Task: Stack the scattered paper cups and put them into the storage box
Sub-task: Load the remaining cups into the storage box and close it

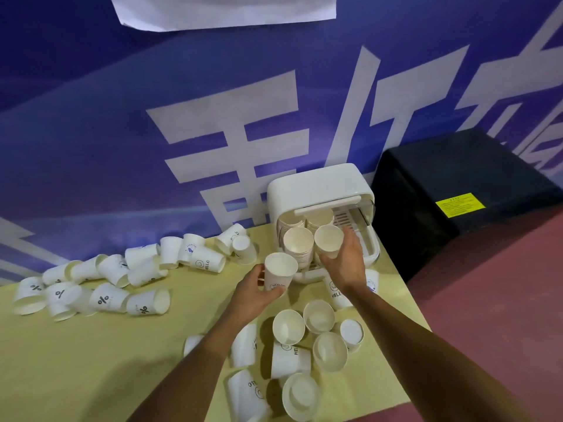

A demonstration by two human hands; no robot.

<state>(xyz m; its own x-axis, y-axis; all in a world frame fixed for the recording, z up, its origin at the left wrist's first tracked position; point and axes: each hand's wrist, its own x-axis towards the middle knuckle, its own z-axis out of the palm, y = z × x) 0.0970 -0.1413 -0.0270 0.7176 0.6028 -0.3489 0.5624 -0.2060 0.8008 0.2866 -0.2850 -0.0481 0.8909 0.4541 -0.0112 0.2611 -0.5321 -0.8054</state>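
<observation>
Left hand (254,295): fingers and thumb curled round one upright white paper cup with a small printed mark (279,271), held just in front of the storage box, mouth upward.

Right hand (345,261): wrapped round a plain white paper cup (328,241), upright, at the open front of the box; whether more cups are nested beneath it cannot be told.

White rounded plastic storage box (316,184): stands at the far right corner of the pale yellow worktop (106,360), its clear front flap raised. Inside, on the left, are stacks of nested white paper cups (298,242), touching the cup in the right hand; the slatted tray to the right shows bare.

Loose white paper cups, far group (146,271): lying on their sides in a band along the far edge and toward the left edge, several printed with "%" or "HELLO".

Loose white paper cups, near group (288,326): clustered by the near right corner between and under the forearms, some upright, some tipped over.

Black box with a yellow label (457,184): beside the worktop on the right, on a reddish floor (502,300).

Blue banner with large white characters (122,117): behind the worktop, a white sheet (225,10) at its top.
</observation>
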